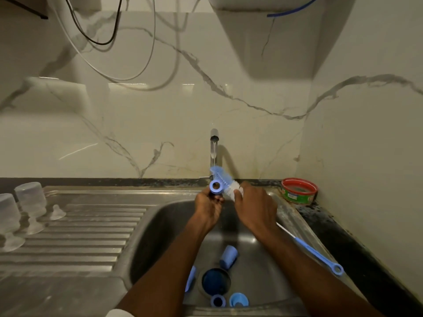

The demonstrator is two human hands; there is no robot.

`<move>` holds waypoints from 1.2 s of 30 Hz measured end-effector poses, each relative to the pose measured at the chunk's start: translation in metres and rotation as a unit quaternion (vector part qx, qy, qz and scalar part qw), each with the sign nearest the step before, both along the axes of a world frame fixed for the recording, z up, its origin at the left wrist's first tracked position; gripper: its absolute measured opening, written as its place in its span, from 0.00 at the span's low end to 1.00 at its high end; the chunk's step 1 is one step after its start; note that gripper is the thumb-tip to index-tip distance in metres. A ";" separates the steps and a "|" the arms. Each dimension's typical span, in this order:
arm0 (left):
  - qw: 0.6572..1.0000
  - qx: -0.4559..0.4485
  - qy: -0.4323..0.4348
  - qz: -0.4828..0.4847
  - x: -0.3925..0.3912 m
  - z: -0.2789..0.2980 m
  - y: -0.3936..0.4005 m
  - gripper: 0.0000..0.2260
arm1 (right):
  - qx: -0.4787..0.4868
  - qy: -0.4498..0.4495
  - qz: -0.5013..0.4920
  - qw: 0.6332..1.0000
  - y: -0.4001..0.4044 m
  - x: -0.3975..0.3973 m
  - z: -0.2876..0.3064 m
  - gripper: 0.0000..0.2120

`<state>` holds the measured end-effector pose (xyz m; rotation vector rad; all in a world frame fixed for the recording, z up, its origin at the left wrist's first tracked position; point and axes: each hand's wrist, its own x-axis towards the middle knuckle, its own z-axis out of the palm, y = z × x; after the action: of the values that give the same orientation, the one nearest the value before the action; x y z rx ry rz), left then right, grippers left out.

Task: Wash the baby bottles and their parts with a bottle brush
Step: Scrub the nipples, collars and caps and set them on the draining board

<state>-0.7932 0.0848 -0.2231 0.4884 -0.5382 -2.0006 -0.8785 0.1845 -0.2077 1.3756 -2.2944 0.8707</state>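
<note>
My left hand grips the blue handle of a bottle brush under the tap, its ring end facing me. My right hand pinches the brush's white and blue bristles. Water runs from the tap onto the brush. Several blue bottle parts lie at the bottom of the sink: a cap, a ring and a collar. Two clear bottles stand upside down on the drainboard at the left, with a clear teat beside them.
A thin blue-handled brush lies on the sink's right rim. A red and green tub sits in the back right corner of the dark counter. The ribbed drainboard stretches to the left. Cables hang on the marble wall.
</note>
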 end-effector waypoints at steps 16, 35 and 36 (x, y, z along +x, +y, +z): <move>0.964 -0.125 -0.234 0.011 0.010 -0.028 -0.026 0.10 | 0.019 0.054 0.056 0.997 0.001 -0.031 -0.015 0.14; 0.912 -0.280 -0.298 0.033 0.013 -0.031 -0.002 0.09 | 0.071 0.023 0.030 0.997 0.005 -0.003 0.004 0.14; 0.905 -0.297 -0.303 0.017 0.011 -0.031 0.000 0.09 | 0.076 0.019 0.026 0.997 0.004 -0.004 0.006 0.14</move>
<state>-0.7822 0.0851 -0.2544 0.7191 -1.4576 -1.5099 -0.8824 0.1889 -0.2020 1.5079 -2.3464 0.6901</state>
